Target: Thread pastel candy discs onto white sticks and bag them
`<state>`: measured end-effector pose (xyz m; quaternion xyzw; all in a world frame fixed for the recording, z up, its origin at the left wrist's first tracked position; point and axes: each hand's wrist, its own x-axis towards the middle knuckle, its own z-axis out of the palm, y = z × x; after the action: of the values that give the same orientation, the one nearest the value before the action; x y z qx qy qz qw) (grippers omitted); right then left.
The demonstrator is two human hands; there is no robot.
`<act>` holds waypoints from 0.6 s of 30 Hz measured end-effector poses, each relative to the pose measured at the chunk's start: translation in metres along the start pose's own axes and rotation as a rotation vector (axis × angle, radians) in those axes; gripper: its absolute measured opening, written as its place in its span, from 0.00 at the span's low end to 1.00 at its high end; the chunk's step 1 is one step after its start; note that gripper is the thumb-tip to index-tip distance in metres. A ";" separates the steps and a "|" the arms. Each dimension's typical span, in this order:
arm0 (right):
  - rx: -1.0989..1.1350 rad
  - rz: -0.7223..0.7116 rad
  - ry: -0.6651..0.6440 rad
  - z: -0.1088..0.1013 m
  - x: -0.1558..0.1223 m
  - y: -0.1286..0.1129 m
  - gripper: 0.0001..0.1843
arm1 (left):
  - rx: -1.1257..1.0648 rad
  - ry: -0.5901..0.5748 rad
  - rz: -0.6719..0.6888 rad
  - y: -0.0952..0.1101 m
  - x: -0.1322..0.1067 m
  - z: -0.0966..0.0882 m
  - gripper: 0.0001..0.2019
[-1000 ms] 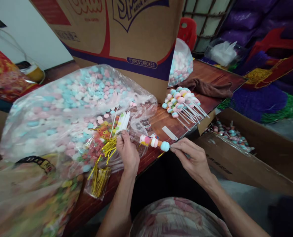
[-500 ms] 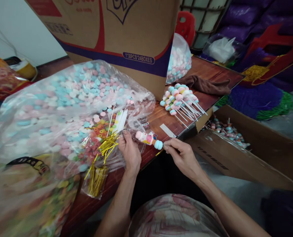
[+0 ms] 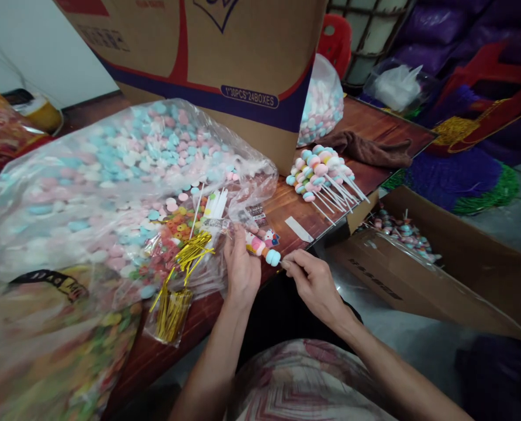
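Observation:
A marshmallow skewer [image 3: 273, 257], blue and pink with a patterned clear wrapper about its upper part, lies between my two hands above the table's front edge. My left hand [image 3: 243, 269] is closed on the wrapper and the skewer's far end, and its fingers hide part of both. With a pinch, my right hand [image 3: 310, 278] grips the stick just below the blue marshmallow. Left of my left hand are gold twist ties [image 3: 194, 248], gummy rings [image 3: 183, 219] and white sticks [image 3: 216, 204].
A big clear bag of marshmallows [image 3: 133, 140] covers the left of the table, before a tall carton [image 3: 242, 70]. Several finished skewers [image 3: 321, 169] are piled at the right, near a brown cloth [image 3: 365, 151]. An open cardboard box [image 3: 392, 275] stands lower right.
My left hand has moved right, along the wrapper and closer to the blue marshmallow. My right hand and the skewer have shifted slightly left.

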<state>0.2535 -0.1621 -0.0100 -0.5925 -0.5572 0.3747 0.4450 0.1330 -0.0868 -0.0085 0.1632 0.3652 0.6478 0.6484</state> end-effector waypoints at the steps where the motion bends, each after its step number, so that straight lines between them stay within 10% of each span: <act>1: 0.079 0.075 -0.011 0.000 -0.001 0.000 0.13 | -0.008 -0.013 -0.004 -0.001 0.001 -0.001 0.15; 9: 0.699 0.630 -0.157 0.006 0.005 -0.004 0.17 | 0.001 -0.141 -0.086 -0.008 -0.002 -0.002 0.19; 18: 0.191 0.151 0.018 0.017 0.012 -0.012 0.16 | 0.057 -0.260 -0.194 0.000 -0.009 -0.004 0.17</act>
<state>0.2346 -0.1485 -0.0033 -0.5910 -0.4687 0.4530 0.4752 0.1308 -0.0961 -0.0090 0.2280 0.3103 0.5448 0.7450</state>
